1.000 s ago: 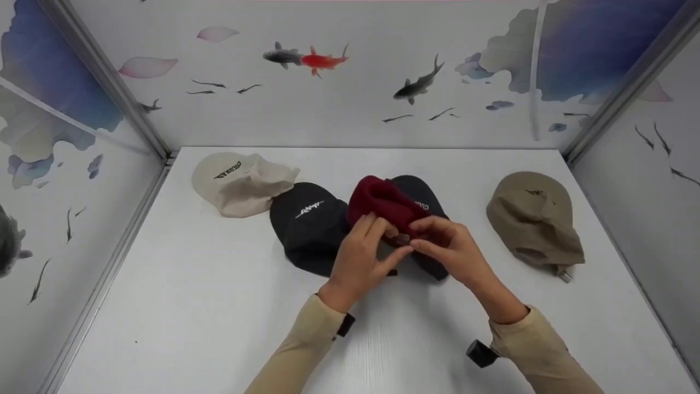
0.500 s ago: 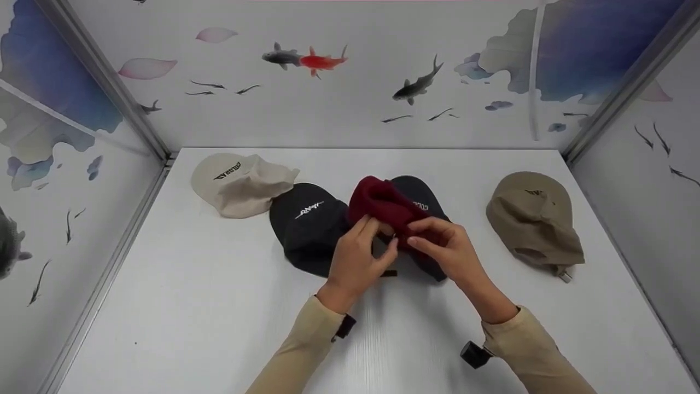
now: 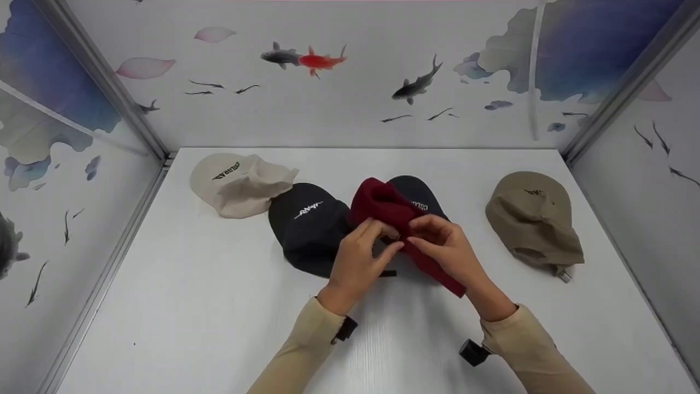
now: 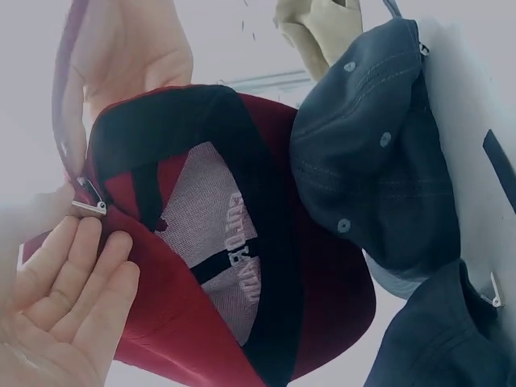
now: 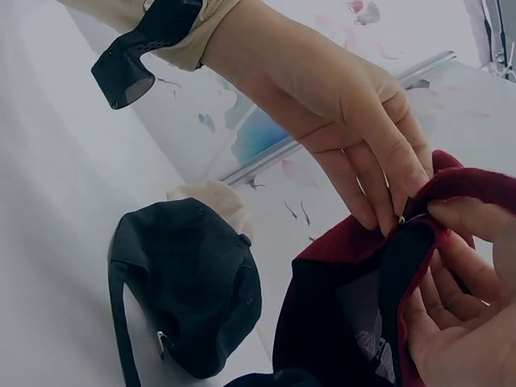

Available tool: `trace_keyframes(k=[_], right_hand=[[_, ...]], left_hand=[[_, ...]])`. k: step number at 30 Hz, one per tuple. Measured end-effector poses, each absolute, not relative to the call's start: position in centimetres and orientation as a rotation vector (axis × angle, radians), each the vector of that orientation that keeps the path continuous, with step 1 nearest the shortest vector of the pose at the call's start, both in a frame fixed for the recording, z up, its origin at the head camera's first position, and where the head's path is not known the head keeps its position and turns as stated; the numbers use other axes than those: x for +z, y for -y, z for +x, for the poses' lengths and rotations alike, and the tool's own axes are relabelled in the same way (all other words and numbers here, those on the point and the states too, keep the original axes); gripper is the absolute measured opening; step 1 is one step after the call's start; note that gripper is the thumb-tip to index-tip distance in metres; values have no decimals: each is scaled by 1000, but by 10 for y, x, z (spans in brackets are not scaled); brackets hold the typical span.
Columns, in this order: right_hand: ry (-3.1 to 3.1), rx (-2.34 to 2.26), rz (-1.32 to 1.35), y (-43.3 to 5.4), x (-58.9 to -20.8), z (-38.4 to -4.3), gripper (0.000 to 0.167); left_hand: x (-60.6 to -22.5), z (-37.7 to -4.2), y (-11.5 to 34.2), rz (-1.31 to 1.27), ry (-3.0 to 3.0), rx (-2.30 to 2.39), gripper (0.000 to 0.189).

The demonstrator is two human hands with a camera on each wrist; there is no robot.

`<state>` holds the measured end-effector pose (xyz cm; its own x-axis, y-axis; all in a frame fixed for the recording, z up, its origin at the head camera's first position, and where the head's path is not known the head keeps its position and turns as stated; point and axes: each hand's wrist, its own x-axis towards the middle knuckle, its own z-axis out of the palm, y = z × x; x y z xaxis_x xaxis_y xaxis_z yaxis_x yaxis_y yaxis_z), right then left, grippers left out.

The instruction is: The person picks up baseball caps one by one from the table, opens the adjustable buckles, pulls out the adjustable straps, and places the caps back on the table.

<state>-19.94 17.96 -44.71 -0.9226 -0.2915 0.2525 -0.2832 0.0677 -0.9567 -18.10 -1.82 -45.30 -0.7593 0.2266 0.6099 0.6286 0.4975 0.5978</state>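
Note:
A dark red baseball cap [image 3: 383, 200] is held up between both hands in the head view. My left hand [image 3: 358, 254] pinches its back strap by the metal buckle [image 4: 90, 203], which shows in the left wrist view. Thumb and fingers of my right hand [image 3: 451, 246] grip the strap just right of the buckle. The loose end of the red strap [image 3: 451, 284] hangs down below the right hand. Seen from the left wrist, the cap's opening faces the camera, with black inner tape and pale mesh [image 4: 210, 210] inside.
On the white table [image 3: 208, 306], a black cap [image 3: 314, 230] lies left of the red one, and a dark navy cap [image 3: 418, 191] lies partly hidden behind it. A cream cap [image 3: 240, 183] sits at the back left, a khaki cap [image 3: 533, 219] at the right. Printed panels [image 3: 350, 109] enclose the table.
The fingertips came apart and closed in again at the buckle. The red strap's loose end now hangs in view below the right hand. The other caps have stayed put.

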Motion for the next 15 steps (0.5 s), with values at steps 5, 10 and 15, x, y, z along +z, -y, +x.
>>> trace_keyframes(k=[5, 10, 15], right_hand=[[-2327, -2081, -537, -178, -448, -199, 18], [-2345, -2093, -502, -179, -448, -198, 17], [-2303, -2113, -562, -181, -450, -199, 17]], left_hand=[[-456, -184, 19, -729, 2275, -1231, 19], [-458, -187, 18, -682, 2273, -1175, 16], [-460, -187, 16, -592, 2329, -1140, 28]])
